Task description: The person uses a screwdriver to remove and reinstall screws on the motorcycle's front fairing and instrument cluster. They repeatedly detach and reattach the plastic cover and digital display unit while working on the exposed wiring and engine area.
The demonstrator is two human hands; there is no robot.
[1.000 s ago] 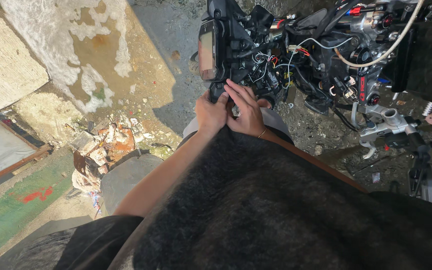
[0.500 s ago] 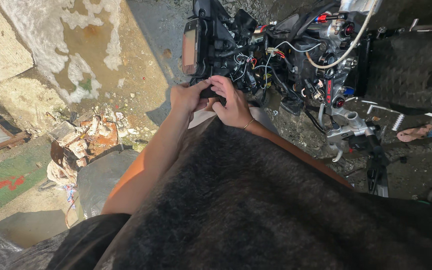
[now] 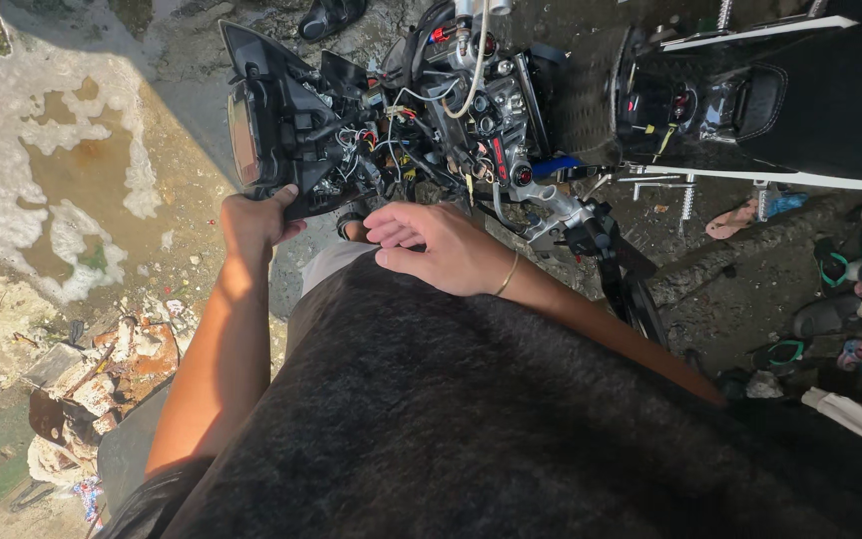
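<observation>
Instrument panel left of wiring, seat right, puddle far left.

A: What is the dark shirt hiding?
B: Its bulk is covering the ground below. The motorcycle seat at two o'clock is running off the edge.
A: The left hand?
B: Its fingertips are disappearing behind the headlight housing.
</observation>
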